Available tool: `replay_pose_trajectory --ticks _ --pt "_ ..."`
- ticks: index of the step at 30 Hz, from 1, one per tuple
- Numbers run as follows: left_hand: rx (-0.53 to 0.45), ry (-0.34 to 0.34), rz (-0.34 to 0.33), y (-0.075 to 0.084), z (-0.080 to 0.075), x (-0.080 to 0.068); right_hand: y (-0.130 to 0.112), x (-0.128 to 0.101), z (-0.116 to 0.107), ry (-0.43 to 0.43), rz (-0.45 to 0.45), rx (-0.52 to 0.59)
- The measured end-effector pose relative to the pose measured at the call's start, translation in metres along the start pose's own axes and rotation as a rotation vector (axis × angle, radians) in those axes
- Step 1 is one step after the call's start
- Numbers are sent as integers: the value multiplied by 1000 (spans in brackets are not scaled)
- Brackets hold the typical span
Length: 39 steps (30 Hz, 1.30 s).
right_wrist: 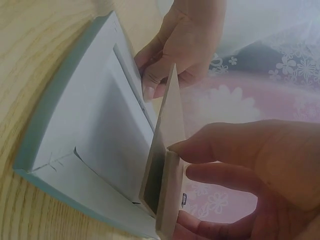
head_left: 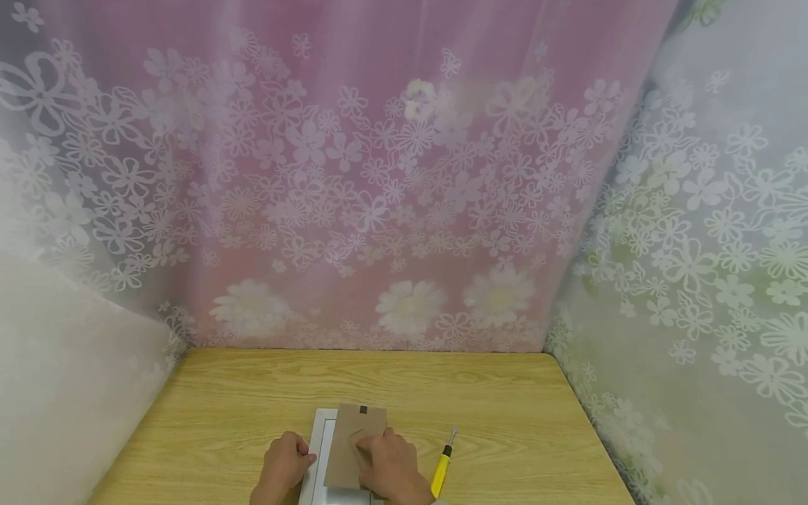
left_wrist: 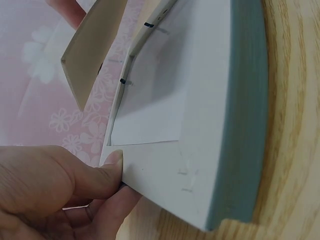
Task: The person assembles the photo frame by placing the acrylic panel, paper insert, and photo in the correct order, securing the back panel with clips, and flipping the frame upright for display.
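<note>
A white picture frame [head_left: 323, 449] lies face down on the wooden table [head_left: 221, 414], near the table's front edge, and everything else is placed here by that frame. At the frame's left side, the left hand [head_left: 285, 463] pinches the frame's edge: the left wrist view shows the thumb [left_wrist: 102, 172] pressed on the white back surface at a corner while the fingers curl under the rim, so this hand grips the frame [left_wrist: 200, 130]. Over the frame's middle and right part stands a brown backing board [head_left: 355, 445], lifted off the frame's opening and tilted up, with its lower edge near the frame's recess; a small dark clip shows near its far end. A sheet of white paper [left_wrist: 150, 115] sits in the frame's opening beneath the board. The right hand [head_left: 393, 466], at the frame's right side, holds the backing board [right_wrist: 167, 165]: in the right wrist view its thumb and curled fingers clasp the board's thick edge, raising it at a steep angle above the frame [right_wrist: 90, 125]. Just right of the frame, apart from both hands, a yellow-handled screwdriver [head_left: 443, 471] rests on the table with its metal tip pointing away from the person.
</note>
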State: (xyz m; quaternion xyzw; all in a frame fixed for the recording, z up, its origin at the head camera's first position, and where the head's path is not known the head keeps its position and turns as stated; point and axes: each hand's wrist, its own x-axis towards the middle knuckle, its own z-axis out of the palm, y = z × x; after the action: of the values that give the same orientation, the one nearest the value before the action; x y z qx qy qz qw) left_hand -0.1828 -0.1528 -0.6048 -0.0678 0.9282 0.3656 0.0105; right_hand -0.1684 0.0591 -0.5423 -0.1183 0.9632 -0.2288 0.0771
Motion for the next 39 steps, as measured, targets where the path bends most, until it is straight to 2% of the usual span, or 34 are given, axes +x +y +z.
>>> replay_pose_trajectory --ticks 10,16,26,39 --pt "-7 7 8 -1 0 -1 -4 -2 4 -34 23 56" --pt "-8 -11 -18 0 1 0 -5 -2 6 -39 6 43" --pt "-16 -3 2 0 -1 -1 -7 -2 10 -32 -2 1" --pt "-19 -49 -20 1 -3 0 -10 -4 17 -53 -30 -59"
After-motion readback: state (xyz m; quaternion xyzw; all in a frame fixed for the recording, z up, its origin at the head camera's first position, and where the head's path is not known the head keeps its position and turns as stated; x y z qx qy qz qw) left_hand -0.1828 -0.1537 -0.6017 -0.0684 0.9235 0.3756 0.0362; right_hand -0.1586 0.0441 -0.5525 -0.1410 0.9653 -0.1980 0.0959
